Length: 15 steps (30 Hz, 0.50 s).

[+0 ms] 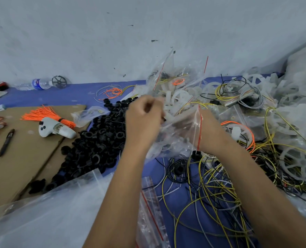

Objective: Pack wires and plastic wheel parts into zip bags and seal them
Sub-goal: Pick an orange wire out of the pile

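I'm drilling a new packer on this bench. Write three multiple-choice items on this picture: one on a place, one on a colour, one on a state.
1. Where does the black pen lie?
A. on the brown cardboard
B. inside a bag
C. on the black parts

2. What colour is the strip along the mouth of the zip bag held in both hands?
A. blue
B. red
C. green

3. What is the left hand doing?
A. lying flat on the cloth
B. holding the pen
C. pinching the bag with curled fingers

Answers: 1 A, the pen rests on the cardboard at left. 2 B, a red line runs down the bag by the right hand. 3 C, its fingers curl at the bag's edge.
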Available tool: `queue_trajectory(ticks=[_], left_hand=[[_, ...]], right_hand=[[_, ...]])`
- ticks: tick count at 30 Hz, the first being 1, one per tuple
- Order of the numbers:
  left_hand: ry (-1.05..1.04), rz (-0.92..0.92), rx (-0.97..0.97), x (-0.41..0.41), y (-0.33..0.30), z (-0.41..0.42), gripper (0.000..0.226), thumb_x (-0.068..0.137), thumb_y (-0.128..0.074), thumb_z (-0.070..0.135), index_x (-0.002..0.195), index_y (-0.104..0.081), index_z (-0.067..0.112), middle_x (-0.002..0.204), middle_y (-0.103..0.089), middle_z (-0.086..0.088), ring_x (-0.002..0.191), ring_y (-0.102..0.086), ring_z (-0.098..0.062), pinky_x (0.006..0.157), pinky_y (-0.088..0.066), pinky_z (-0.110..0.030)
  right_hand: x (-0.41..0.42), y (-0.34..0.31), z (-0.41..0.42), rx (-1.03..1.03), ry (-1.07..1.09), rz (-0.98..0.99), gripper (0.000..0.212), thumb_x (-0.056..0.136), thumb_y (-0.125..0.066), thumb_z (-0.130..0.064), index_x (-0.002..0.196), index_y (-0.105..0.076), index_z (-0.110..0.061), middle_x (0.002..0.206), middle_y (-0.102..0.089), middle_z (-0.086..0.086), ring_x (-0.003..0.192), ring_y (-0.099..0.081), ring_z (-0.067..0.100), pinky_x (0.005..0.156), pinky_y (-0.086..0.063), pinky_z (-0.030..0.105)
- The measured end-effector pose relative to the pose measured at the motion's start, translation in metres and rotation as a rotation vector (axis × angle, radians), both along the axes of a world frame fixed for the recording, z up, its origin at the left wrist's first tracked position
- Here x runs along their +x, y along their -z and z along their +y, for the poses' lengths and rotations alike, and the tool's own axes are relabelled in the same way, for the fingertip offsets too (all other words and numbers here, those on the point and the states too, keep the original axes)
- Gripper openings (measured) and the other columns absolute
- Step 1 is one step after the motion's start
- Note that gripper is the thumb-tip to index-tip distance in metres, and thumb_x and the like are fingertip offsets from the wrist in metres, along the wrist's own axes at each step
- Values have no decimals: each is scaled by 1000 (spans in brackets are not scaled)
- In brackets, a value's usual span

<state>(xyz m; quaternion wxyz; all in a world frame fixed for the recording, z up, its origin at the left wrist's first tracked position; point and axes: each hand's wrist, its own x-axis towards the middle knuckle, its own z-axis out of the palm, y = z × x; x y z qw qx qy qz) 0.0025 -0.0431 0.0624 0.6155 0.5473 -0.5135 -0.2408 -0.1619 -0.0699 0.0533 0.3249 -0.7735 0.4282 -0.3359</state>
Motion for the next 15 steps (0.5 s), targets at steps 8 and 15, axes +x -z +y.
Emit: queue_trajectory(ticks=[8,15], left_hand=[[35,-423,125,55,49,-9,36,108,-41,29,109,-76,19,105,-75,5,96,-65,-2,84,-50,-22],[7,-568,249,53,59,-10,13,101,-60,31,99,-72,26,96,-72,15,92,-65,-2,85,-53,-30]], right_hand=[[-1,1,0,16,-168,147,20,95,-63,-4,113,-63,2,107,-69,21,105,-64,41,95,-51,43],[1,17,-9,-122,-62,360,18,88,-64,5,106,-68,7,102,-70,23,97,-67,37,88,-54,48]])
